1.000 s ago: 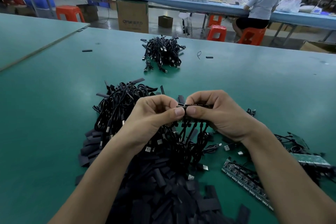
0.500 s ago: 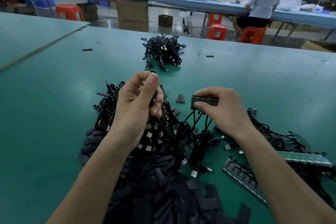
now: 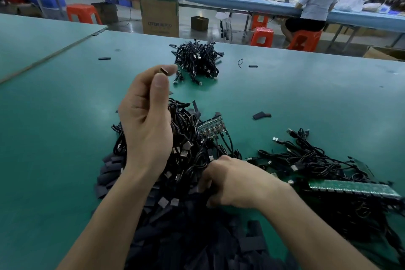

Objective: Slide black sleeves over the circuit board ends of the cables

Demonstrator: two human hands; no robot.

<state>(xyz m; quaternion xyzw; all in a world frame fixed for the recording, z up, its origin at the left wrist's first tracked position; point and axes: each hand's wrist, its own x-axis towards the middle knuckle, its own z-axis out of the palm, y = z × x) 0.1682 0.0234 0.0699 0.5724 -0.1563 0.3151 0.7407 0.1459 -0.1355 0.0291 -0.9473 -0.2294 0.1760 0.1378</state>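
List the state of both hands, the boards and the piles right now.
left hand, raised, pinching a small piece at its fingertips.
right hand, down in the black sleeves, fingers curled; grip hidden.
circuit board strip, lying free on the near cables.
long board, flat at the right.
far cable pile, heaped, untouched.

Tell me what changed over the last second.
The left hand parted from the right and rose, pinching a cable end. The right hand let go of the board strip, now lying on the cables, and dropped to the sleeves. The far bundle stayed put.
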